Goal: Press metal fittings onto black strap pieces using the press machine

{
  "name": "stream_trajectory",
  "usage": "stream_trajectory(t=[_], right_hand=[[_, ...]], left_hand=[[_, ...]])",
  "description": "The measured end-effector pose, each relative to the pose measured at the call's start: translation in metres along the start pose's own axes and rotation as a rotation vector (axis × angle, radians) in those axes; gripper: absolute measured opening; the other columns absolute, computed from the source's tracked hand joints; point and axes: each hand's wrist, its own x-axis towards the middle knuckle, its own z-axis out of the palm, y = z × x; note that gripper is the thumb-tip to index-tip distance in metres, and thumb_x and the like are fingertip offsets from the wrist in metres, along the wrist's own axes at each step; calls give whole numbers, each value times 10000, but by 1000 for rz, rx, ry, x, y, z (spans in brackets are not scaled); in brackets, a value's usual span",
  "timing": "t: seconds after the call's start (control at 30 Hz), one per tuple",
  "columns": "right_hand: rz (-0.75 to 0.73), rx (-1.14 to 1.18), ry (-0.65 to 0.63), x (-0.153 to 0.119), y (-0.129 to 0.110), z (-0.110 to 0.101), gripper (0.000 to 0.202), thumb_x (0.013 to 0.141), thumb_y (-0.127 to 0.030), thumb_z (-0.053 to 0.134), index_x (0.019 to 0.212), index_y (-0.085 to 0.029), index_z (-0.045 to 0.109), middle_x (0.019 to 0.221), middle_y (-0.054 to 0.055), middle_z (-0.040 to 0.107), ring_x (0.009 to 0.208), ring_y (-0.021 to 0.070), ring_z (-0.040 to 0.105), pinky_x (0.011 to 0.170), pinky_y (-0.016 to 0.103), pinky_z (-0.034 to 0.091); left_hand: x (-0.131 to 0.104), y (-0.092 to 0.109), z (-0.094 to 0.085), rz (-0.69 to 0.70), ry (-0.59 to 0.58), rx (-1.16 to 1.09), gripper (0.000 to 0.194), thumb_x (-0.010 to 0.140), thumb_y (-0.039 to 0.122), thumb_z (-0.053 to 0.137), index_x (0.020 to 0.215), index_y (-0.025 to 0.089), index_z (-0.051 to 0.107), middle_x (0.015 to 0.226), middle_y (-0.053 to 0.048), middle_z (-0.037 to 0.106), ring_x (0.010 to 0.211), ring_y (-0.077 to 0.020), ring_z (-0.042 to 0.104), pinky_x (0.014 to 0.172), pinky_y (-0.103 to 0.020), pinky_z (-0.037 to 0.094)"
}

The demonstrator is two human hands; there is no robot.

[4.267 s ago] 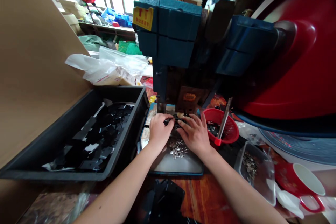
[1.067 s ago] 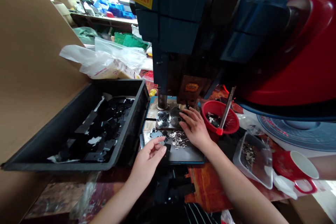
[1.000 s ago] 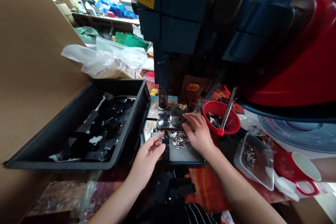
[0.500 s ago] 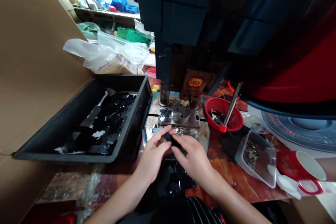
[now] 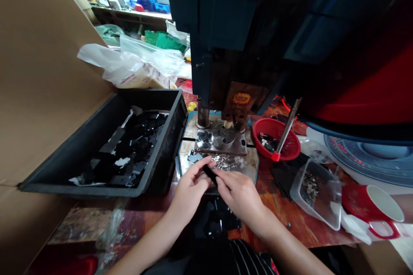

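Observation:
Between my two hands is a small dark strip-like piece (image 5: 210, 174), its exact kind unclear. My left hand (image 5: 192, 182) pinches its near-left end with thumb and fingers. My right hand (image 5: 239, 189) is closed on its other end, and the fingers cover part of it. Just beyond my fingers, small shiny metal parts (image 5: 226, 162) are scattered on the press bed. A metal die plate (image 5: 237, 144) with a round block (image 5: 223, 136) sits behind them, under the blue press (image 5: 222, 25). Below my hands lie several flat black pieces (image 5: 213, 219).
A black bin (image 5: 142, 191) of dark flat pieces stands left, beside a cardboard panel (image 5: 38, 73). To the right are a red bowl (image 5: 292, 148) with a rod across it, a clear tub (image 5: 332, 210) of small metal parts and a red mug (image 5: 358, 206).
The dark piece has tilted and shows more of its length between my hands. My left fingers have shifted slightly, and the camera view has moved a little.

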Motion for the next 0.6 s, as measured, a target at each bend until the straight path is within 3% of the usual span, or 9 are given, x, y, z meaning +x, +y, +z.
stream_trajectory(t=[0.13,0.3,0.43,0.6], right_hand=[[184,0,25,1,5,0,265,903,-207,421,889,-202,686,713,34,692,651,163,649,646,235,467],[481,354,28,3,14,-3,281,895,-336,435,860,-209,683,716,24,691,642,165,659,597,230,489],[619,622,13,5,20,-1,323,867,-412,461,866,-183,690,691,36,692,588,163,645,555,242,501],[699,766,-8,6,22,-2,356,823,-457,510,862,-149,682,664,49,692,547,153,621,522,245,492]], left_hand=[[2,-5,0,13,40,75,470,708,173,582,1177,199,591,1191,-74,641,1049,-233,619,901,-363,488],[7,-14,-6,59,34,218,443,744,170,518,1183,192,581,1189,-74,642,1086,-233,603,966,-410,450],[7,-18,-9,205,44,493,436,767,150,490,1190,189,592,1248,-70,606,1181,-222,538,1063,-431,362],[5,-20,-13,420,43,725,431,805,122,448,1198,221,594,1370,-51,502,1281,-196,436,1111,-424,299]])
